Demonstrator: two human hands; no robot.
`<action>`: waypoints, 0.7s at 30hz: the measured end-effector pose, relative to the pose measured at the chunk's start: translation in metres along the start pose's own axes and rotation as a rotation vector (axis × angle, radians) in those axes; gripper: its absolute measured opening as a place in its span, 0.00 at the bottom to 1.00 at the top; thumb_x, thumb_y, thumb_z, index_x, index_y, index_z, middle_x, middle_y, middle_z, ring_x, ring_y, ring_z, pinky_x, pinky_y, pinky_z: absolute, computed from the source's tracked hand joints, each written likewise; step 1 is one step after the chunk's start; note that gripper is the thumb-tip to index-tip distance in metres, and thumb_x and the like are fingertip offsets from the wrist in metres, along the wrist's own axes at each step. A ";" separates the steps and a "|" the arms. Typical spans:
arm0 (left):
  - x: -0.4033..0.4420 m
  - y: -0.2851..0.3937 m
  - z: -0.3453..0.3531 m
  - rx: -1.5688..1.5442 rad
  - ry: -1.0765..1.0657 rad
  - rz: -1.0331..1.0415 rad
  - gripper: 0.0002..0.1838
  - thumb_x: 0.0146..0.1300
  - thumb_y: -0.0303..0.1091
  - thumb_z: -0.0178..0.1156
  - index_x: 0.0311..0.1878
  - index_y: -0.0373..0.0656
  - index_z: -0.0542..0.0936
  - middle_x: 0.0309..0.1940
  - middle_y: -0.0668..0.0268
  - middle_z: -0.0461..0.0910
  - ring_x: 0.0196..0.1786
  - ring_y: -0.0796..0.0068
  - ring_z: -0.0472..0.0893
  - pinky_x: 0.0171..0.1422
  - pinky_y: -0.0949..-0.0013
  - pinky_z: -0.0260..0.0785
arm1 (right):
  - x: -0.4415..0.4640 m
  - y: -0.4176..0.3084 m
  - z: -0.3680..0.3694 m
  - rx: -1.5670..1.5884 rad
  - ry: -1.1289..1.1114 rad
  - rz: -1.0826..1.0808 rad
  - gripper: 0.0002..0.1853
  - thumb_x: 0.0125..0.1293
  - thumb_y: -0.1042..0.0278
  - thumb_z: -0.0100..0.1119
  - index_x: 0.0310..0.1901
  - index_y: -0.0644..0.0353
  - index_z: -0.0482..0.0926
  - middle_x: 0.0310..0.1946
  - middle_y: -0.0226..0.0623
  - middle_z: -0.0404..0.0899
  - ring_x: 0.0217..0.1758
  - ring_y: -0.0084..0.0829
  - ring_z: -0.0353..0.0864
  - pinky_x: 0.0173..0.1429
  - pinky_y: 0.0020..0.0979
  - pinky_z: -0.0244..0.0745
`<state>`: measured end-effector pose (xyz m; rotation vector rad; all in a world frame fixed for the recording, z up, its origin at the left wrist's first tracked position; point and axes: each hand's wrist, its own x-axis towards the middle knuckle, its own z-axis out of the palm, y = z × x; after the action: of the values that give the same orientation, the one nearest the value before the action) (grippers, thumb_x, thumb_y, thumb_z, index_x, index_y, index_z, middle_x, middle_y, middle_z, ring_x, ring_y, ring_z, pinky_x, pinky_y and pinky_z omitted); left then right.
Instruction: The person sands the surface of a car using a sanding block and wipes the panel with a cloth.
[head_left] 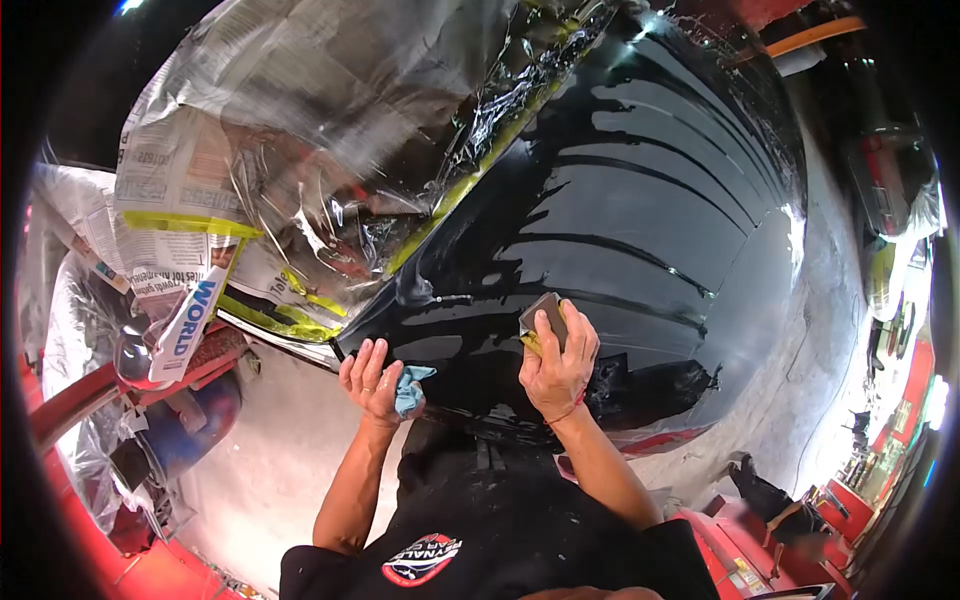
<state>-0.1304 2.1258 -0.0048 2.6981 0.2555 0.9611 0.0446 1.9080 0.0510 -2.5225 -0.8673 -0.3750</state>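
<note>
A glossy black car hood [620,230] spreads out in front of me, wet, with dark streaks across duller grey areas. My right hand [562,368] is closed around a small dark sanding block [545,312] with a yellowish lower side, at the near part of the hood. I cannot tell whether the block touches the paint. Near the hood's left edge, my left hand [370,385] holds a crumpled light-blue cloth [410,390] at its thumb side, with the fingers pointing up.
Newspaper [180,180] and clear plastic sheeting [330,190] cover the windshield side, held by yellow-green masking tape [465,190]. At lower left stands a red metal frame [75,405] beside a blue rounded object [195,430]. Red boxes [730,555] and assorted items sit at lower right.
</note>
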 end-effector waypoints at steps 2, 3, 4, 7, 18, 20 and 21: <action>0.001 0.002 -0.003 -0.022 -0.006 -0.024 0.18 0.66 0.49 0.55 0.49 0.47 0.79 0.62 0.51 0.82 0.68 0.49 0.78 0.77 0.48 0.54 | 0.003 -0.005 -0.003 -0.008 -0.021 0.029 0.23 0.56 0.71 0.69 0.56 0.58 0.83 0.64 0.52 0.73 0.62 0.53 0.74 0.65 0.48 0.70; 0.004 0.002 -0.003 -0.036 -0.008 -0.035 0.17 0.65 0.50 0.57 0.47 0.48 0.80 0.61 0.53 0.83 0.68 0.52 0.79 0.76 0.50 0.54 | 0.010 -0.009 -0.003 -0.008 -0.027 0.061 0.23 0.56 0.71 0.69 0.56 0.58 0.83 0.64 0.51 0.73 0.63 0.53 0.74 0.66 0.48 0.70; 0.007 0.002 -0.003 -0.033 0.005 -0.028 0.19 0.64 0.52 0.58 0.47 0.48 0.81 0.60 0.54 0.84 0.68 0.52 0.79 0.77 0.49 0.54 | 0.023 -0.015 -0.002 -0.016 -0.022 0.055 0.23 0.56 0.71 0.69 0.56 0.58 0.83 0.64 0.51 0.73 0.63 0.53 0.74 0.66 0.48 0.70; 0.018 0.009 -0.014 -0.033 -0.088 -0.073 0.18 0.64 0.51 0.60 0.46 0.47 0.81 0.61 0.53 0.83 0.68 0.51 0.79 0.79 0.47 0.52 | 0.066 -0.052 0.010 0.187 -0.149 -0.051 0.24 0.55 0.72 0.70 0.57 0.58 0.82 0.64 0.46 0.74 0.65 0.47 0.75 0.68 0.46 0.70; 0.080 -0.026 -0.031 -0.044 -0.148 -0.295 0.18 0.55 0.35 0.74 0.45 0.47 0.78 0.50 0.62 0.83 0.56 0.56 0.81 0.73 0.47 0.59 | 0.238 0.082 0.095 -0.001 0.119 0.015 0.21 0.57 0.72 0.69 0.54 0.63 0.86 0.57 0.55 0.80 0.61 0.56 0.79 0.65 0.46 0.76; 0.078 -0.025 -0.030 -0.057 -0.154 -0.308 0.18 0.54 0.37 0.75 0.44 0.47 0.78 0.48 0.64 0.83 0.54 0.57 0.81 0.72 0.48 0.60 | 0.291 0.118 0.099 -0.052 0.091 0.105 0.16 0.59 0.69 0.68 0.50 0.62 0.87 0.55 0.55 0.83 0.57 0.54 0.82 0.64 0.43 0.77; 0.079 -0.026 -0.029 -0.051 -0.143 -0.318 0.19 0.53 0.38 0.77 0.43 0.48 0.78 0.45 0.65 0.82 0.52 0.58 0.81 0.71 0.48 0.60 | 0.315 0.132 0.095 -0.018 0.038 0.070 0.14 0.61 0.66 0.68 0.47 0.61 0.88 0.54 0.56 0.84 0.54 0.54 0.84 0.62 0.43 0.78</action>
<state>-0.0905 2.1756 0.0555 2.5599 0.5994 0.6699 0.3798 2.0234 0.0486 -2.5462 -0.7630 -0.4084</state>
